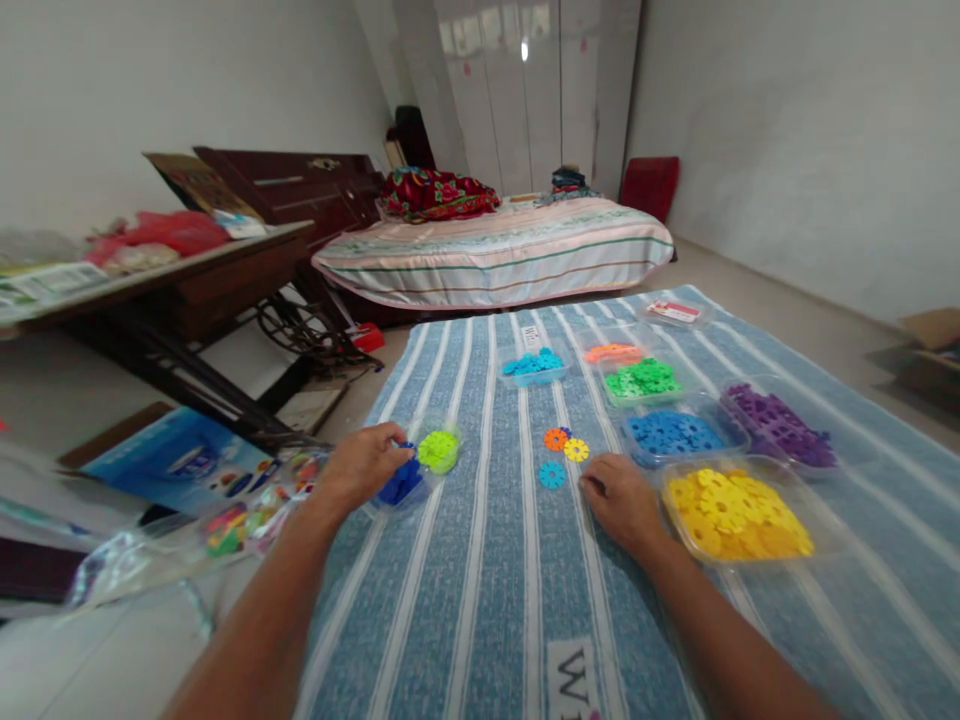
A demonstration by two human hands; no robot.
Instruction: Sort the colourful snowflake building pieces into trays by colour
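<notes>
Left hand (pixel 365 462): grasping dark blue pieces (pixel 402 484) in a small tub beside lime pieces (pixel 438 450).
Right hand (pixel 621 497): loosely curled, empty, on striped cloth (pixel 480 580).
Progress: three discs (pixel 564 452) joined (yellow tray (pixel 739 515) full).

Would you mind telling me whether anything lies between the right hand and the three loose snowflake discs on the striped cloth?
Nothing visible does: the right hand rests beside the loose plastic discs, only bare blue striped cloth between.

Dark blue snowflake pieces (pixel 401 483) in clear tub, near blanket's left edge
</notes>
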